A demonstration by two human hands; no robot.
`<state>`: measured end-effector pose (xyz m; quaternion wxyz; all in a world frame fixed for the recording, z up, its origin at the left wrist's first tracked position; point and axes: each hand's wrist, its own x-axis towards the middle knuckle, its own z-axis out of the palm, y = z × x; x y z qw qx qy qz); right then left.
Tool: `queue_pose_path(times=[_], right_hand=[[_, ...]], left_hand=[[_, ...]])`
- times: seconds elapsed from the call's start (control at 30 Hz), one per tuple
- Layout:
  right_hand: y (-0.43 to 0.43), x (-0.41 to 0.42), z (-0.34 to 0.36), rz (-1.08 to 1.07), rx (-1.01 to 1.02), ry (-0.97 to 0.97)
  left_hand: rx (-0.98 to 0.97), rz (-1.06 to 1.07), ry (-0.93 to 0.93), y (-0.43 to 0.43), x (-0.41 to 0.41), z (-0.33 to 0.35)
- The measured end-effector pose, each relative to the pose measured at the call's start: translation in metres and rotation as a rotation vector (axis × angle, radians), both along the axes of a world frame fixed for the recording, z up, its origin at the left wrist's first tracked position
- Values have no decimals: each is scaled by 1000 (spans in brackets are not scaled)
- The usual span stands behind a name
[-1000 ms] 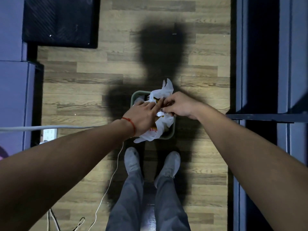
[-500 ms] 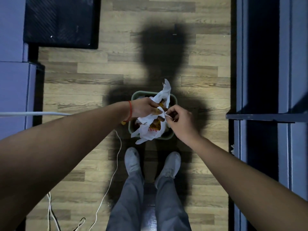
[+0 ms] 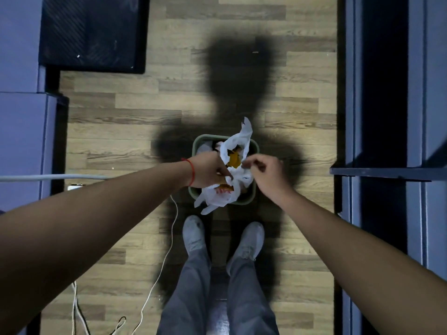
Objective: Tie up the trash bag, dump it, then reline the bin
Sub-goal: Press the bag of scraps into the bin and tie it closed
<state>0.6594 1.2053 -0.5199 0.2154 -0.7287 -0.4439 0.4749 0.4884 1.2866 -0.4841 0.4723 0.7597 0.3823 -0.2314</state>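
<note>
A small green bin [image 3: 251, 199] stands on the wooden floor just ahead of my feet. Inside it sits a white trash bag [image 3: 238, 143], its mouth still open, with orange and yellow rubbish showing. One bag flap sticks up at the far side and another hangs over the near rim. My left hand [image 3: 209, 169], with a red string on the wrist, grips the bag's left edge at the middle. My right hand [image 3: 262, 171] pinches the bag's right edge with curled fingers, close beside the left hand.
A dark mat [image 3: 93, 32] lies at the far left. Grey cabinets [image 3: 23, 131] line the left side, with a power strip [image 3: 75, 187] and white cables [image 3: 167, 250] on the floor beside them. A dark shelf frame [image 3: 387, 175] runs along the right.
My hands, first pressed together over the bin, have drawn apart. The left one slid down to the bag's middle; the right one shifted right, pulling its edge outward so the bag's mouth gapes wider.
</note>
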Motion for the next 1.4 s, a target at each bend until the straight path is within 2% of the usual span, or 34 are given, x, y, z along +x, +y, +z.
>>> queue_pose_path(times=[0.13, 0.23, 0.33, 0.4, 0.47, 0.57, 0.7, 0.77, 1.03, 1.17, 1.27, 1.4], right_hand=[[34, -11, -7, 185, -85, 24], [50, -25, -9, 373, -239, 33], [62, -30, -13, 439, -333, -38], [69, -29, -17, 386, -410, -19], [71, -26, -19, 278, -534, 79], [67, -18, -20, 121, -664, 236], [60, -11, -27, -51, -658, 412], [58, -9, -28, -71, -642, 441], [61, -19, -23, -116, -494, 258], [54, -12, -37, -232, -469, 193], [46, 2, -50, -409, -483, 132], [27, 38, -66, -581, -486, -139]], left_hand=[[270, -343, 208, -8, 7, -9], [366, -419, 266, -10, 7, -7], [522, -422, 201, -15, 1, -6], [652, -423, 117, -22, -5, -10], [743, -432, 34, -28, -10, -14], [753, -388, -43, -28, -17, -17], [696, -356, -87, -25, -21, -24], [722, -375, -101, -22, -21, -23], [780, -419, -226, -13, -22, -27], [823, -423, -220, -17, -32, -35], [825, -469, -166, -32, -56, -47], [757, -390, 24, -44, -115, -72]])
